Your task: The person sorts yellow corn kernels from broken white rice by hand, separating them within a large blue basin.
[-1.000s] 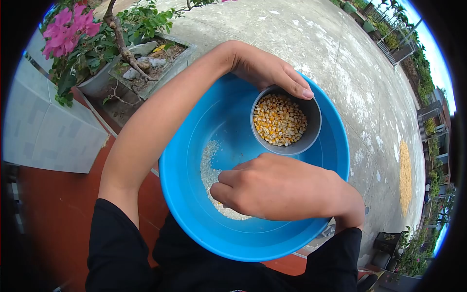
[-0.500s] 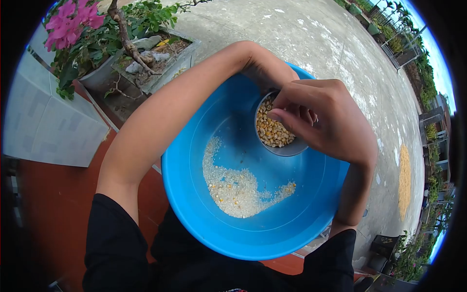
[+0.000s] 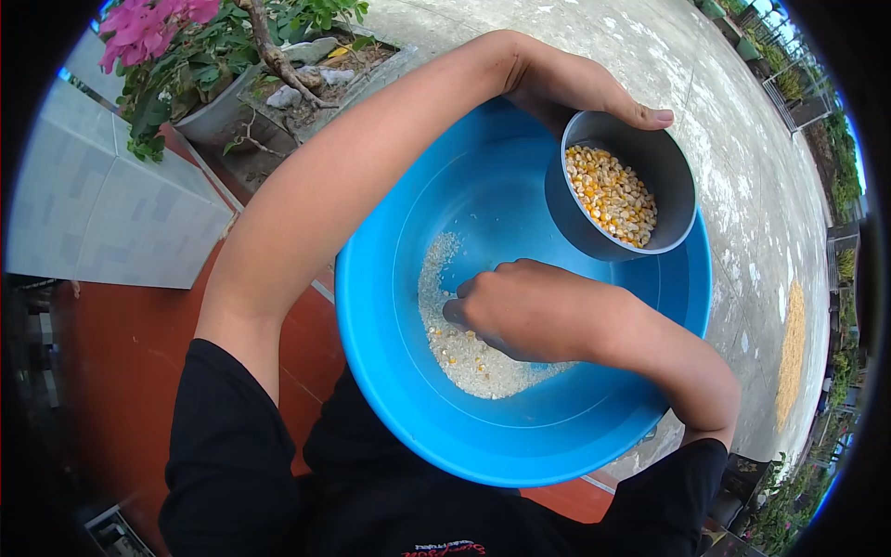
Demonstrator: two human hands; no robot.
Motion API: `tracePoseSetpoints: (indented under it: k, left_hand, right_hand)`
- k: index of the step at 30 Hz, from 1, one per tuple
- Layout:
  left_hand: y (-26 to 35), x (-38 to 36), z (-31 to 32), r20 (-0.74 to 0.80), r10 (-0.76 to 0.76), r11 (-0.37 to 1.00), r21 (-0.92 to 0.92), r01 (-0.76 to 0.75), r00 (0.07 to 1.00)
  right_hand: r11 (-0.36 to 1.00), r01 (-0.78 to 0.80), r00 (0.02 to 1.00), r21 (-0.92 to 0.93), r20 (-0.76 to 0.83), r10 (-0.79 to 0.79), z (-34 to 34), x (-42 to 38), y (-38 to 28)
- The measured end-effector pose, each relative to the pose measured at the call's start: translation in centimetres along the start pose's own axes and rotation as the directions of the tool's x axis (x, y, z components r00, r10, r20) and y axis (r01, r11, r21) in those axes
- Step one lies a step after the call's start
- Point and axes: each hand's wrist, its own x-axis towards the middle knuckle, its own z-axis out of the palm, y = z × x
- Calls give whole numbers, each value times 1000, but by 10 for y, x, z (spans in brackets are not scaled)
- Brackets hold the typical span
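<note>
In the head view my left hand grips a round metal cup, its thumb over the rim. The cup is tilted toward me, and yellow and whitish corn kernels lie inside. Beneath it is a wide blue basin. My right hand reaches down into the basin with curled fingers, at a patch of pale rice-like grains dotted with a few corn kernels. Its fingertips are mostly hidden behind the hand, so what they pinch does not show.
A planter with pink flowers stands at the upper left, beside a tiled pillar. Red floor tiles lie to the left. On the concrete yard at right is a strip of yellow grain.
My right hand has gone from over the cup down to the grains in the basin. My left hand has shifted the cup up and to the right, toward the basin's far edge.
</note>
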Motion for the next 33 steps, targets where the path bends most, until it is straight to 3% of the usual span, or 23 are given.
tracePoseSetpoints:
  k: [8, 14, 18, 22, 25, 27, 29, 33]
  left_hand:
    - [25, -16, 17, -72, -93, 993, 67, 97, 993]
    - [12, -21, 9, -14, -15, 998, 62, 16, 1000]
    - [7, -8, -8, 69, -68, 997, -27, 70, 995]
    - [-22, 25, -6, 2, -42, 997, 62, 42, 999]
    - [-18, 25, -3, 186, -16, 1000, -7, 18, 982]
    - [-14, 24, -1, 172, -27, 997, 70, 15, 985]
    - [-14, 28, -2, 211, -41, 990, 138, 11, 977]
    - [-14, 25, -1, 247, -106, 986, 148, 70, 963]
  right_hand:
    - [1000, -23, 999, 9, -46, 24, 28, 17, 7]
    - [997, 28, 1000, -78, 13, -27, 25, 18, 8]
    - [993, 48, 999, -111, 7, -47, 21, 16, 7]
    - [992, 69, 996, -104, -53, -75, 15, 11, 1]
    - [989, 88, 993, -117, -73, -97, -1, -2, -17]
    - [993, 110, 985, -51, -129, -116, -21, -20, -28]
    - [993, 111, 939, -48, -323, -120, -41, -44, -36]
    - [993, -119, 758, 16, -645, 101, -73, -80, -24]
